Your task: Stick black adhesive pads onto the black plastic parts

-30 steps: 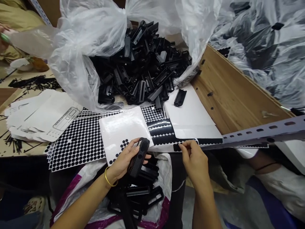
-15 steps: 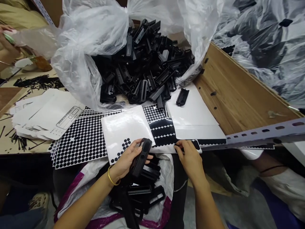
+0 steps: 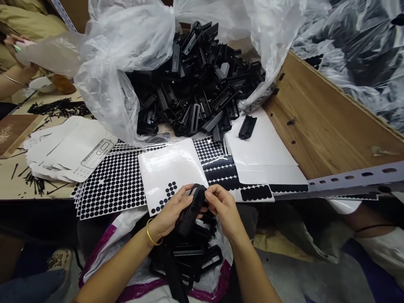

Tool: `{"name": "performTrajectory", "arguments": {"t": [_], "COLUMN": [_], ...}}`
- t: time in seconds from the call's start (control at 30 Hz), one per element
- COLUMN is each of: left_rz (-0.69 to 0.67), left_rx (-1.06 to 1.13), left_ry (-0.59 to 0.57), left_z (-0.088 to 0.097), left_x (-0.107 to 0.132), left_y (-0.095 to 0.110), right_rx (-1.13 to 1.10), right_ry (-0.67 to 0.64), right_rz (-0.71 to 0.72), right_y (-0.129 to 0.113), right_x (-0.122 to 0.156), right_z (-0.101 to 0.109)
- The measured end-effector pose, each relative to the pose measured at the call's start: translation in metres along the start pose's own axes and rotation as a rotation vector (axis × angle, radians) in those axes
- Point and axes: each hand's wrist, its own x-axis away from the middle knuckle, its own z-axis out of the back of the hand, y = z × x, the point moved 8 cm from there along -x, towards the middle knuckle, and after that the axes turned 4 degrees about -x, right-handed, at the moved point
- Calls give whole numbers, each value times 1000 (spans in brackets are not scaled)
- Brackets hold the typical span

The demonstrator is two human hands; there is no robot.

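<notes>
My left hand [image 3: 170, 213] grips a black plastic housing [image 3: 193, 208] with a woven carbon-look surface, held tilted above the lap. At its upper right edge, the thumb and forefinger of my right hand [image 3: 224, 210] are pinched together; whatever lies between them is too small to make out. Just behind the hands is a white backing sheet [image 3: 170, 164] with a few black round stickers left near its lower edge. A strip of scalloped black stickers [image 3: 256, 193] lies to the right of my right hand.
Sheets of black dot stickers [image 3: 110, 185] spread leftward beside printed white cards [image 3: 72, 147]. A heap of black housings [image 3: 195, 88] fills a clear plastic bag [image 3: 107, 101] behind. More housings [image 3: 189, 250] lie in a lap bag. A wooden board [image 3: 331, 109] borders the right. Another person's hand [image 3: 19, 54] is far left.
My right hand has moved left from the sticker strip to the housing, uncovering black stickers on the strip. My left hand still holds the housing. The view has shifted slightly.
</notes>
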Motion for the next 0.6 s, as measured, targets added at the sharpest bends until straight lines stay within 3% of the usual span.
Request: {"name": "performTrajectory", "arguments": {"t": [0.33, 0.6], "left_rz": [-9, -21], "left_rx": [-10, -36], "left_ry": [68, 82], "left_z": [6, 5], "left_x": [1, 4], "left_y": [0, 6], "right_rx": [26, 106], "right_ry": [98, 102], "right_rz": [1, 41], "right_y": [10, 8], "right_x": [-6, -10], "right_z": [-2, -3]}}
